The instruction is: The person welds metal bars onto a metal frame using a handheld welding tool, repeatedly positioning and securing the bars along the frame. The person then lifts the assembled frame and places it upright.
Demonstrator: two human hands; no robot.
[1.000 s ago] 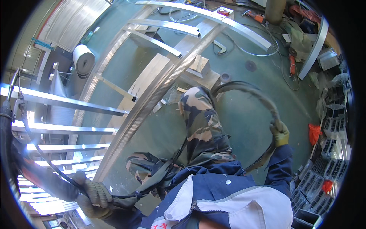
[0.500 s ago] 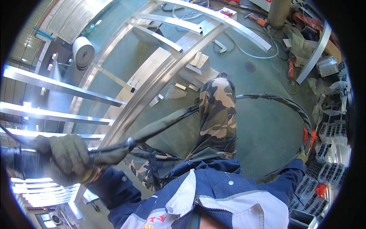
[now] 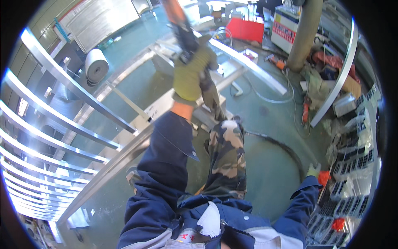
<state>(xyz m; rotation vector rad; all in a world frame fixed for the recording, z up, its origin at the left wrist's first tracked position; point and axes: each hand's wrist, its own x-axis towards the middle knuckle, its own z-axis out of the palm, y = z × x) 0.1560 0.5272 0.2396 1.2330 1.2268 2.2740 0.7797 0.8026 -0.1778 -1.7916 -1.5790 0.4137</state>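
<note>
My left hand (image 3: 192,74), in an olive work glove, is raised over the metal frame. It is closed around a black tool with a blurred orange end (image 3: 176,16); the tool's exact kind is unclear. A thick dark cable in a cloth sleeve (image 3: 211,97) hangs from it toward my knee, and more of the cable (image 3: 286,147) curves across the floor on the right. My right hand (image 3: 314,170), in a yellowish glove, is low at the right beside that cable and an orange-red piece (image 3: 323,178). Its fingers are too small and blurred to read.
Silvery frame bars (image 3: 74,83) fan out at the left. A white roll (image 3: 96,68) stands beyond them. Stacked metal profiles (image 3: 352,207) line the right side. Farther off are a pillar (image 3: 304,37), a red box (image 3: 245,30) and an orange power tool (image 3: 306,110) on the floor.
My left hand has swung from the far left up and across to the upper middle, carrying the tool and cable. My right hand has shifted slightly left, and the floor cable has moved inward.
</note>
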